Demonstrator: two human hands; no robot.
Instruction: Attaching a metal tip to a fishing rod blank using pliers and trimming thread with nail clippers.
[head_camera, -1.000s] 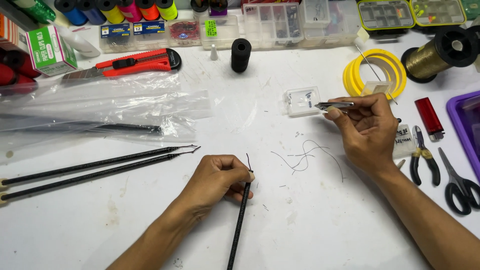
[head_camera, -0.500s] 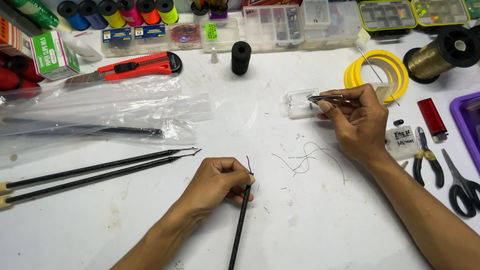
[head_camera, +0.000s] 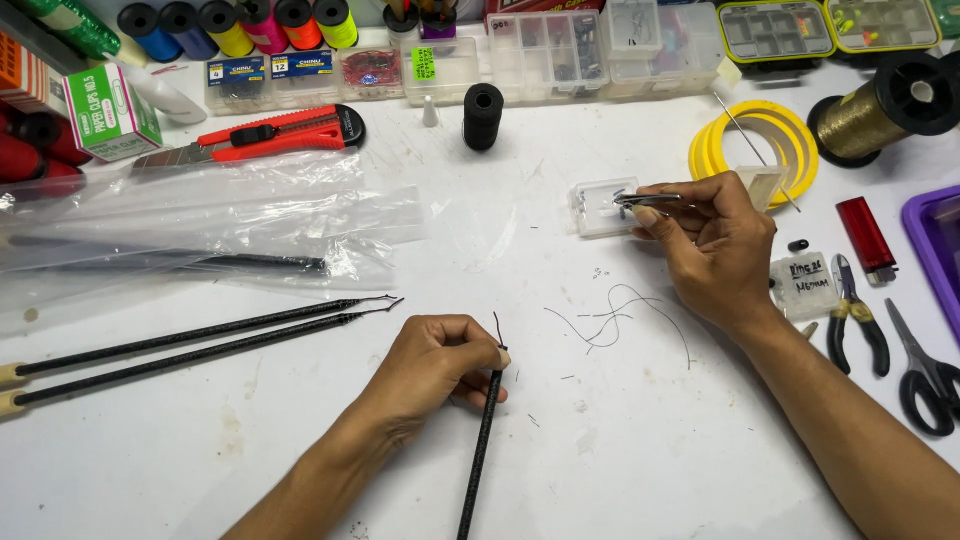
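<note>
Fingers of the left hand (head_camera: 435, 362) are pinching together on the top end of a thin black rod (head_camera: 480, 450), which is lying on the white table (head_camera: 640, 440) and pointing toward the person. The right hand (head_camera: 715, 245) is squeezing its thumb and fingers on small metal tweezers (head_camera: 645, 200). The tweezer tip is poking into a little clear box (head_camera: 598, 207) that is sitting farther back on the table. Loose bits of dark thread (head_camera: 615, 320) are lying between the two hands. Two more black rods (head_camera: 200, 345) are resting off to the left.
</note>
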